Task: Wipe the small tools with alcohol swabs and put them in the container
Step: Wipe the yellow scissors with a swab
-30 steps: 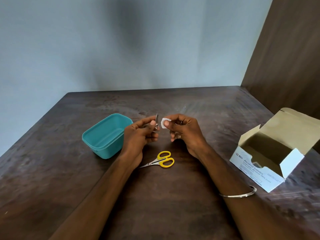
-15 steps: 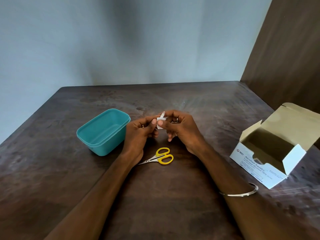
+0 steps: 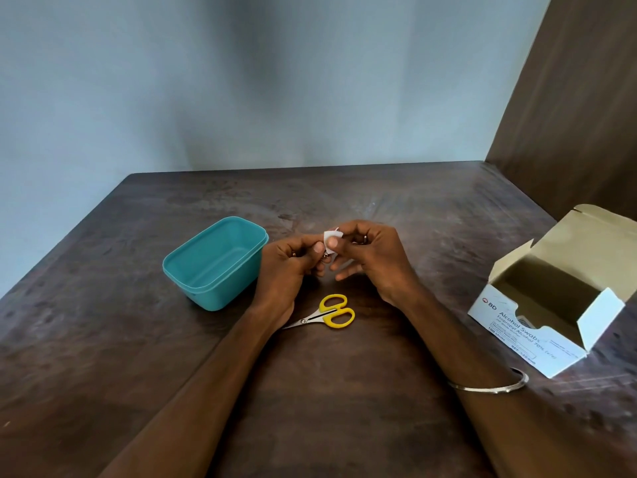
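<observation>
1. Wiping step, I'd say: left hand (image 3: 293,262) pinched a small metal tool (image 3: 325,258), mostly hidden, while right hand (image 3: 370,257) pinched the swab (image 3: 331,236) around it.
2. Next move probably needs a short drop into the teal container (image 3: 215,263) at 9 o'clock.
3. Scissors (image 3: 327,313) lay unwiped at 6 o'clock.
4. Swab box (image 3: 551,305) sat well apart at 3 o'clock; plenty of table (image 3: 103,339) around.
</observation>
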